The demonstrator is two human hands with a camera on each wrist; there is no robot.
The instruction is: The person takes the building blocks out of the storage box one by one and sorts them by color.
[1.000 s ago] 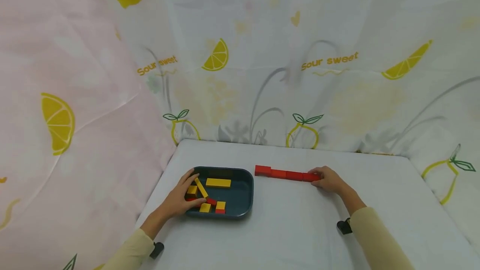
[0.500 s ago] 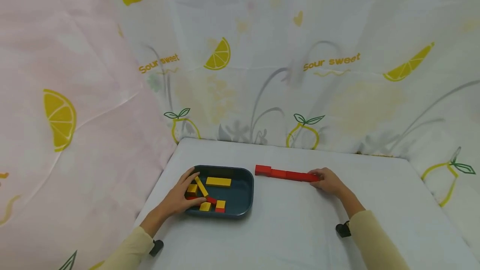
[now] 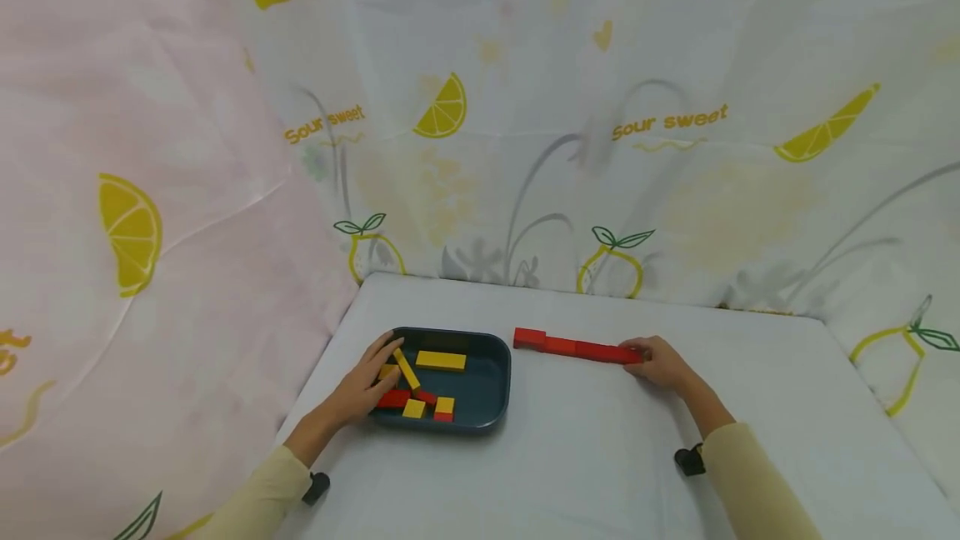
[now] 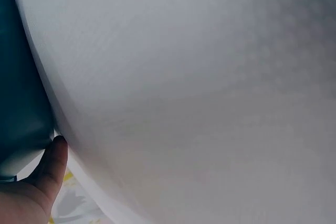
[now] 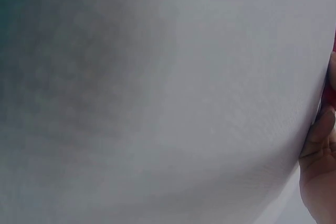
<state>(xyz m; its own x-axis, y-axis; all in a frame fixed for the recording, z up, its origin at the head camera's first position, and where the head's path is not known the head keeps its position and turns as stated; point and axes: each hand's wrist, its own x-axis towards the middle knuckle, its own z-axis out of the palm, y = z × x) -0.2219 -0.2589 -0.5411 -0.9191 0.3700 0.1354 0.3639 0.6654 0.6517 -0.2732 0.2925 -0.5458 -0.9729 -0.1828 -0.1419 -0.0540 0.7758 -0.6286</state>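
My left hand [image 3: 365, 377] reaches over the left side of a dark blue tray [image 3: 487, 382], thumb and fingers spread around a yellow block [image 3: 387, 372] that they partly hide. A thin yellow block [image 3: 406, 369] leans beside the fingertips. Other blocks in the tray include a long yellow one [image 3: 441, 361] and a red one [image 3: 393, 399]. In the left wrist view a finger [image 4: 55, 163] lies against the tray's outside. My right hand [image 3: 660, 363] pinches the right end of a row of red blocks [image 3: 573, 348] on the table. Red shows between its fingers [image 5: 323, 124] in the right wrist view.
A white-covered table [image 3: 562, 457] carries the tray and the row. Behind it hangs a lemon-print cloth [image 3: 517, 148], with a pinkish cloth side [image 3: 210, 132] on the left. The row's left end is a taller red block [image 3: 529, 339], just right of the tray.
My left thumb has drawn up toward the fingers, uncovering more of the red block in the tray. The right hand keeps its place at the row's end, where the blocks now sit closer together.
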